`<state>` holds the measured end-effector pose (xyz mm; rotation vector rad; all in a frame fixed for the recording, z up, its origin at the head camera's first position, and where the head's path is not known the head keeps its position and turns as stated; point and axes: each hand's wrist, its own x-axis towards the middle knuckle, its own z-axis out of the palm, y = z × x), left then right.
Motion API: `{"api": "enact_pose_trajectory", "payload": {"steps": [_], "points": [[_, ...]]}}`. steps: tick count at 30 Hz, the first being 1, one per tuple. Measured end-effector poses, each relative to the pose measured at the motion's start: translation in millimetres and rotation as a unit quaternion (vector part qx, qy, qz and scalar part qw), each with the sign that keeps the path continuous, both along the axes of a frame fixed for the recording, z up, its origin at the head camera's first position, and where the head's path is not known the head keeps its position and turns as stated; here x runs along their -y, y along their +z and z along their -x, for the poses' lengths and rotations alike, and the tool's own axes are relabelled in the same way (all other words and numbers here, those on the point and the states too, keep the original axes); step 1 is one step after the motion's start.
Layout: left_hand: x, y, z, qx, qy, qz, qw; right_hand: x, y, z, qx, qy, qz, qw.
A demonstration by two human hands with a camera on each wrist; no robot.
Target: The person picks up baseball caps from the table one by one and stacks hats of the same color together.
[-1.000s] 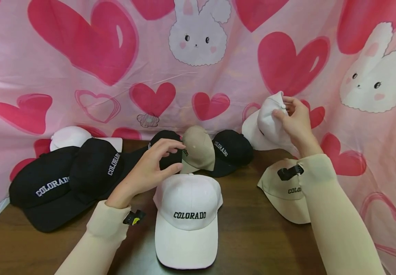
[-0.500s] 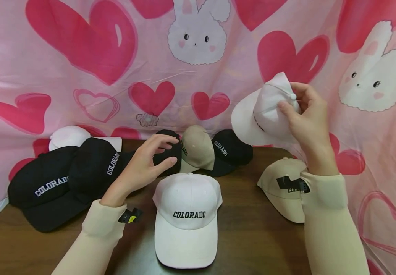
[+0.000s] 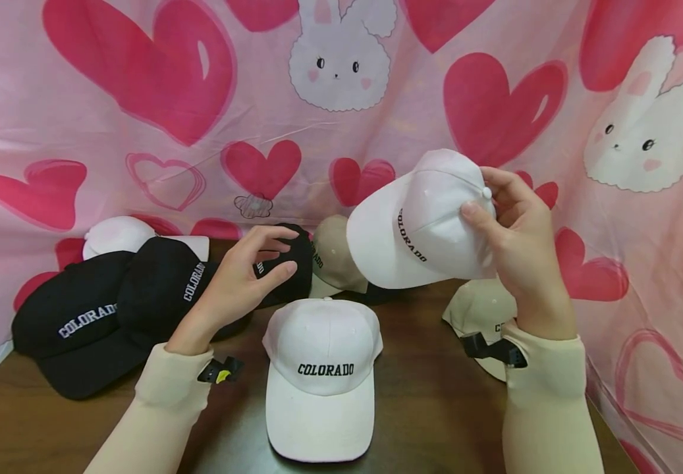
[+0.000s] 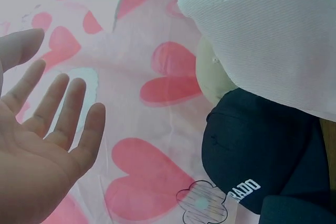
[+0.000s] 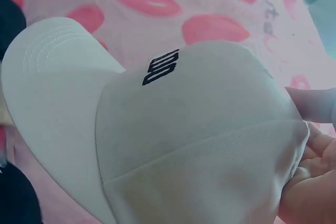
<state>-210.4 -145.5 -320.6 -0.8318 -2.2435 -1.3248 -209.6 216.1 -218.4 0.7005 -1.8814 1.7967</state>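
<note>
Hands well apart. Right hand (image 3: pixel 519 243) pinches a white cap (image 3: pixel 436 210) at the crown, thumb on the near side just beside the top button, fingers behind. Held cap is right of centre in the frame, raised above the table (image 3: pixel 430 408), bill to the left, dark COLORADO lettering running at a slant down the front. Right-wrist view has the stitched bill at left, the grip at right edge.

Left hand (image 3: pixel 237 276) is left of centre, fingers loose and spread, overlapping a black cap (image 3: pixel 300 263) in the head view; left-wrist view has the fingers clear of it.

Second white COLORADO cap (image 3: pixel 322 395) sits lower centre, bill towards the bottom edge. Tan cap (image 3: pixel 338 253) mid-frame, right of that black one. Beige cap (image 3: pixel 477 306) at right, partly behind the right wrist's black strap (image 3: pixel 492 349). Left side: two overlapping black COLORADO caps (image 3: pixel 86 316), another white cap (image 3: pixel 117 236) behind them. Pink heart-and-rabbit backdrop (image 3: pixel 258 85) across the upper frame.
</note>
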Motion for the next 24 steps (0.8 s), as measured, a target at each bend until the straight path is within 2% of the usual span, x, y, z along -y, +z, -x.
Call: {"api": "enact_pose_trajectory", "payload": {"steps": [4,6,12,14,20,24], "points": [[0.0,0.0,0.0,0.003,-0.001,-0.001,1.0000,-0.9,-15.0,-2.1,0.015,0.023,0.027,0.999],[1.7,-3.7,3.8,0.004,0.001,0.001,1.0000,-1.7,-22.4,-2.3,0.025,0.036,0.040,0.998],[1.9,-3.3,3.0,0.006,0.004,-0.001,1.0000,-3.1,-38.4,-4.3,0.044,0.047,0.062,0.996],[0.3,0.0,-0.4,0.007,0.006,-0.001,1.0000,-2.5,-41.5,-5.2,0.043,0.057,0.078,0.994],[-6.5,19.8,-18.0,0.008,-0.002,-0.011,0.9999,1.5,-45.6,-5.5,0.035,0.100,0.117,0.987],[-5.1,22.0,-19.2,0.018,-0.011,-0.019,0.9996,3.1,-46.5,-6.5,0.031,0.117,0.116,0.986]]}}
